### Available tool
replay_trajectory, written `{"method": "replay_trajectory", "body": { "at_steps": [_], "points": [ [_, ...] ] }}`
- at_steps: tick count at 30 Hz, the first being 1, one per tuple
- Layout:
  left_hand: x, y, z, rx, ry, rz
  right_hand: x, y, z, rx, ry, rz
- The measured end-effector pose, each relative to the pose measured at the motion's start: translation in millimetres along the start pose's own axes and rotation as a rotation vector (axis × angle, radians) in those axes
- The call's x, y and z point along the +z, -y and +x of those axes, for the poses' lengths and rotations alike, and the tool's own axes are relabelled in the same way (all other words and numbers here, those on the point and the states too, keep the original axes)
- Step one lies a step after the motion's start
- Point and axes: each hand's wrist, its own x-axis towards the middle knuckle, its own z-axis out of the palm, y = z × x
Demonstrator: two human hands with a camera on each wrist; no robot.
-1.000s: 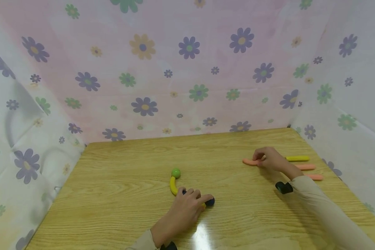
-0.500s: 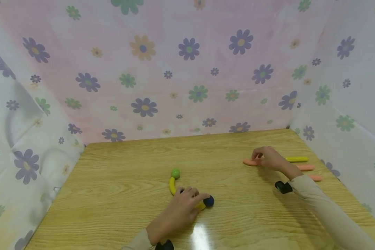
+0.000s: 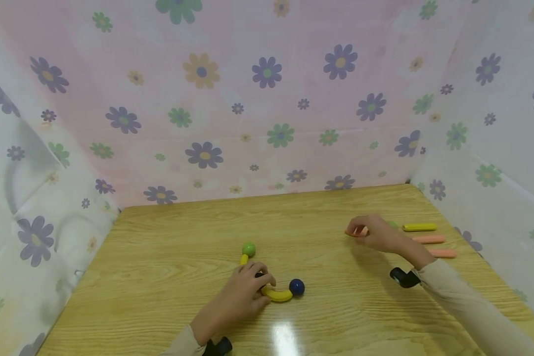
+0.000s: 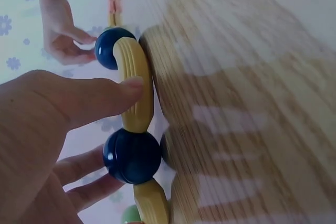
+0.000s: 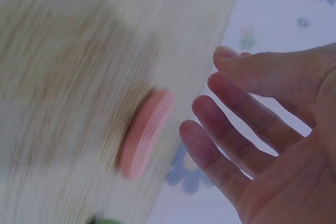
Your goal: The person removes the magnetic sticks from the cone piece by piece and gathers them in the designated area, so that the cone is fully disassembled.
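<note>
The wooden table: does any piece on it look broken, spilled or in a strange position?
Nothing stands out. The yellow-and-ball chain lies flat under the left hand. Three sticks lie roughly parallel near the right hand. The pink piece is too blurred to judge.

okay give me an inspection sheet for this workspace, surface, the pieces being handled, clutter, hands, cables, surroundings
Surface: wooden table, with a bright glare spot near the front edge.
Job's things: chain of yellow curved pieces joined by a green ball and a blue ball; pink stick at the right hand.
Clutter: yellow stick and two more pink sticks lying far right.
Hands: left hand holds the chain; right hand is at the pink stick, grip unclear.
Cables: nothing seen.
Surroundings: flower-print cloth on three sides.
</note>
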Motion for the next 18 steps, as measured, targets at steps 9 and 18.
{"method": "replay_trajectory", "body": {
  "at_steps": [9, 18],
  "points": [
    [-4.8, 3.1, -1.2, -0.008, 0.028, -0.003, 19.2, 33.5, -0.4, -0.087, 0.067, 0.061],
    [-0.7, 5.9, -1.7, -0.001, 0.007, 0.004, 40.0, 60.8, -3.1, -0.172, 0.122, 0.160]
  ]
}}
